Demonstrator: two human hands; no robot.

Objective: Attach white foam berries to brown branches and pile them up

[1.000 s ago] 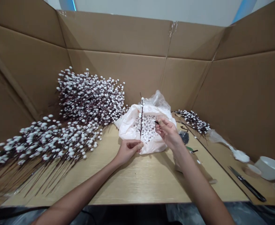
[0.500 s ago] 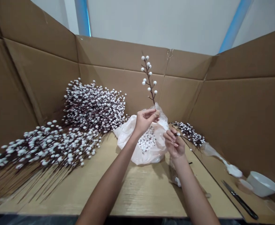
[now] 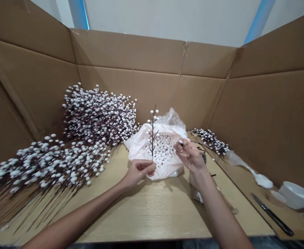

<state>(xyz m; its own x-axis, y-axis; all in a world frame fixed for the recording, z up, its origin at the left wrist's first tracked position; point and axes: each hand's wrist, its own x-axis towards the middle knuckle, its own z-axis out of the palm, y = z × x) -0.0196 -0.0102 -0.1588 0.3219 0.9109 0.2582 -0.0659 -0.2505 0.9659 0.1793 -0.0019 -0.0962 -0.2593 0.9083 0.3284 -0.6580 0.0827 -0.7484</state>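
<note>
Pinched at its lower stem, a brown artificial berry branch (image 3: 152, 147) stands upright in my left hand (image 3: 141, 171). White berries sit on its upper twigs, while several lower twigs look bare. My right hand (image 3: 190, 154) is closed in a pinch on a small white berry (image 3: 180, 142) at its fingertips, to the right of the branch and apart from it. Behind both hands lies an open white plastic bag (image 3: 139, 147) holding many loose white berries (image 3: 163, 150).
Heaps of berry branches (image 3: 100, 116) lie at the left, with a smaller bunch (image 3: 211, 140) at the back right. A knife (image 3: 272, 214), a white bowl (image 3: 298, 194) and a white spoon-like thing (image 3: 263, 180) lie on the right. Cardboard walls (image 3: 128, 83) surround the table.
My left hand has lowered the branch and brought it left, in front of the bag. My right hand has moved slightly left, and the white berry now shows at its fingertips.
</note>
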